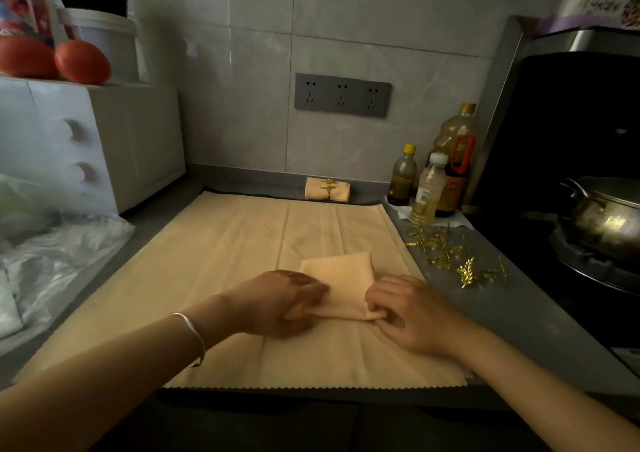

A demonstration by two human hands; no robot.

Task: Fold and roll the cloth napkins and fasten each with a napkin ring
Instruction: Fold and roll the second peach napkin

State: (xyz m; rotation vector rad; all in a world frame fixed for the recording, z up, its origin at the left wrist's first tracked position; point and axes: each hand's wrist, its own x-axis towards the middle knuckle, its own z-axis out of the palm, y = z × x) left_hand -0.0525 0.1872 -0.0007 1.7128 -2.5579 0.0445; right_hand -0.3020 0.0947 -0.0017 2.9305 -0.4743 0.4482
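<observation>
Grey countertop [502, 316] runs along a pale tiled wall with a dark socket strip [343, 95], and the head view looks down on it in dim light. Spread flat across the counter is a stack of open napkins [225, 243], peach-coloured with zigzag edges. On top of it, toward the right, lies the folded napkin [341, 278] I am working on. My left hand [280, 304], a silver bracelet [194, 333] on its wrist, pinches the near left corner of that fold, and my right hand [405, 313] pinches the near right corner with curled fingers; the two hands are apart, the cloth's near edge between them. At the back, against the wall, sits a finished roll [327, 191] with a gold leaf ring around it. Loose gold napkin rings [453, 254] lie scattered on the bare counter to the right, near a cluster of bottles [429, 188]. Further right a metal pot [606, 216] sits on the stove. A white cabinet [104, 139] and a plastic bag [52, 243] are on the left.
</observation>
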